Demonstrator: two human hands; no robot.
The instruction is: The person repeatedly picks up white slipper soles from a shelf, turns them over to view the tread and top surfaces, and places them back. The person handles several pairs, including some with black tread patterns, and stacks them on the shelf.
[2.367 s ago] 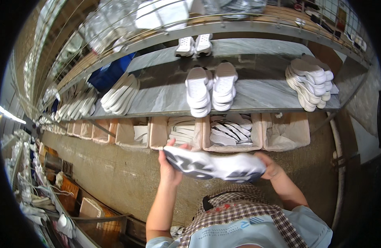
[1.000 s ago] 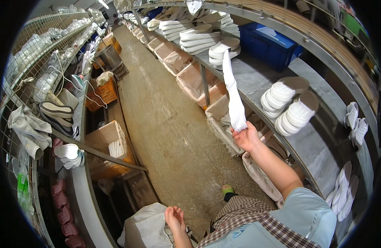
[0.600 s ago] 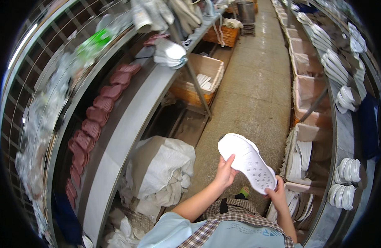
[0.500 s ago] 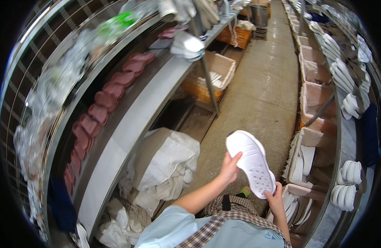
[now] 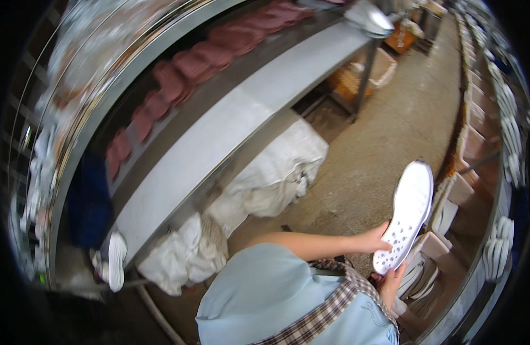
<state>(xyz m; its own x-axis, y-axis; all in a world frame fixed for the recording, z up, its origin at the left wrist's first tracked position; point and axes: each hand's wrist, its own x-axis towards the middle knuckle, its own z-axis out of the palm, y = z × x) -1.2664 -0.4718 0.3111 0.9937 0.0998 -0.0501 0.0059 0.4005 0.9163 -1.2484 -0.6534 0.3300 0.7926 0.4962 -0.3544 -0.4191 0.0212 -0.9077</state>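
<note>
A white shoe sole [image 5: 412, 201], dotted with small dark holes over its lower half, is held up over the aisle in both hands. My left hand [image 5: 373, 237] is closed on its left edge, thumb lying on the upper face. Around the lower end my right hand [image 5: 392, 280] is closed, with some fingers hidden beneath the sole. Close by my right hand, below the sole, several white soles [image 5: 419, 276] stand in a lined bin.
Pink soles [image 5: 204, 57] line the left shelf, behind a bare metal ledge [image 5: 236, 109]. White sacks [image 5: 282, 167] bulge underneath. At the lower left hangs a single white sole [image 5: 116, 261]. Stacked white soles [image 5: 498, 247] sit on the right rack. The concrete aisle floor [image 5: 385, 138] runs ahead.
My view has swung left. The sole has moved right in the picture and turned more upright. My left hand has shifted from its upper part to nearer the lower end.
</note>
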